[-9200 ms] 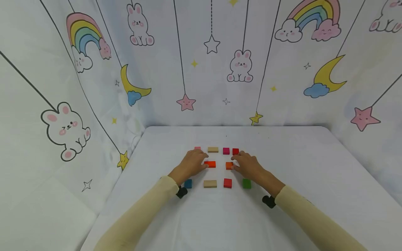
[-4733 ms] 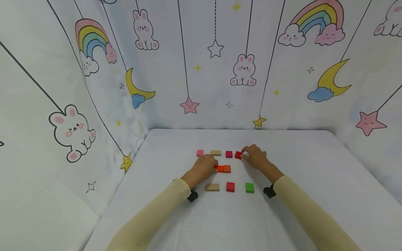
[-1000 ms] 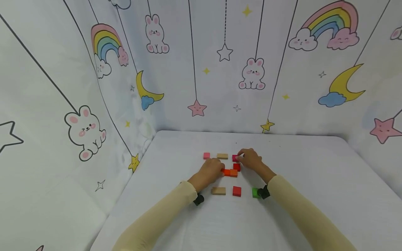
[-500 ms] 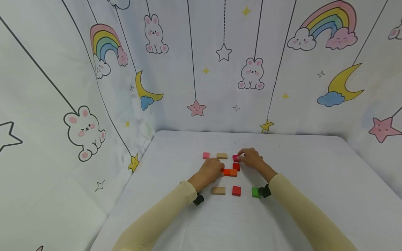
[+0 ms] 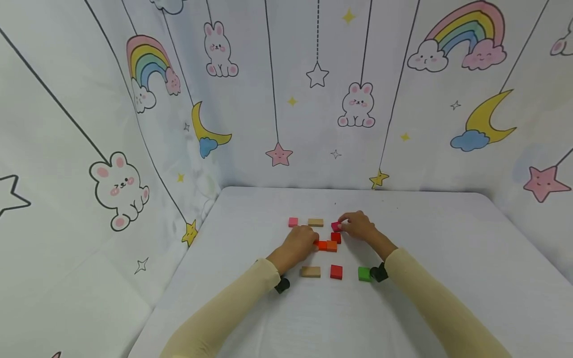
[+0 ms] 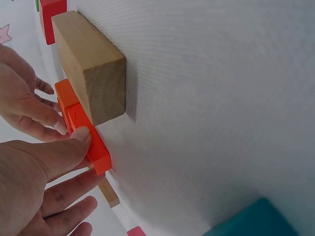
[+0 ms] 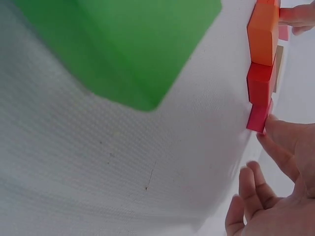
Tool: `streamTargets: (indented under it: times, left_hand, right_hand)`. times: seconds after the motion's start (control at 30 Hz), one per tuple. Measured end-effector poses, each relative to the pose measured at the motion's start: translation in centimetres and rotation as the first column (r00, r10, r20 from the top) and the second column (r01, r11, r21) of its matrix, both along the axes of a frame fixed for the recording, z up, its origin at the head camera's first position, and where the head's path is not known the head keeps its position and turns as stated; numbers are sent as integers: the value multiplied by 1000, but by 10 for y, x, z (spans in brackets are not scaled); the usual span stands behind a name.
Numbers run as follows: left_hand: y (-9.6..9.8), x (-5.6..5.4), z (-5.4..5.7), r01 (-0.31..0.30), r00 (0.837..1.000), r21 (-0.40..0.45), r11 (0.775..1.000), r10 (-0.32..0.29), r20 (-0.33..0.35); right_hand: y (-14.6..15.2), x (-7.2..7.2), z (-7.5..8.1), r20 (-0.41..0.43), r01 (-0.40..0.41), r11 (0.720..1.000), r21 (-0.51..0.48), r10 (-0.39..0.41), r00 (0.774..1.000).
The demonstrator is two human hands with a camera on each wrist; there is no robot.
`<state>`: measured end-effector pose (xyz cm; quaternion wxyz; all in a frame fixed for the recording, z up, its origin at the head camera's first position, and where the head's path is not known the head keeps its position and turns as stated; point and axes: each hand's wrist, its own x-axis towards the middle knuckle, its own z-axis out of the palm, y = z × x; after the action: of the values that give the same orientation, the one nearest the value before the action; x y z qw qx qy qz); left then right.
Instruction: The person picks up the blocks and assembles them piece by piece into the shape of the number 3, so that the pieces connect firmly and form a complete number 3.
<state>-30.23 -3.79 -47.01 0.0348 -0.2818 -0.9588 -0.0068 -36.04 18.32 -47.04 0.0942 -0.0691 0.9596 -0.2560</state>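
Observation:
My left hand (image 5: 297, 246) pinches a long red-orange block (image 6: 98, 150) between thumb and fingers. End to end with it lies an orange block (image 5: 332, 246), and a red block (image 5: 335, 238) sits just behind that one. My right hand (image 5: 360, 227) pinches a magenta block (image 7: 257, 118) with thumb and forefinger, right at the far side of the red block; its other fingers are spread. In the head view the magenta block looks slightly turned. A blue block (image 6: 261, 221) shows close up in the left wrist view; the left arm hides it from the head camera.
In the back row lie a pink block (image 5: 293, 222) and a wooden block (image 5: 315, 223). Nearer the front are another wooden block (image 5: 311, 272), a second red block (image 5: 336, 272) and a green block (image 5: 364, 274). A white patterned curtain (image 5: 313, 169) stands behind the white table (image 5: 340, 323).
The orange blocks have come together. The red block has left the back row for the spot behind the orange one, and my right hand has moved from it to the magenta block.

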Motion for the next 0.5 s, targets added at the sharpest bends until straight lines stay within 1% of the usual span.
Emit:
streamTargets:
  times: [0.2,0.4,0.5]
  left_hand:
    - [0,1,1,1,1000,8,1000,-1,-13]
    - [1,1,2,7,1000,5,1000,-7,-22]
    - [1,1,2,3,1000,2,1000,-3,-11]
  right_hand:
    - [1,1,1,-9,-45,999,5,45,999]
    - [1,1,1,-11,-47,999,7,47,999]
    - [0,2,1,-21,-54,999,7,54,998]
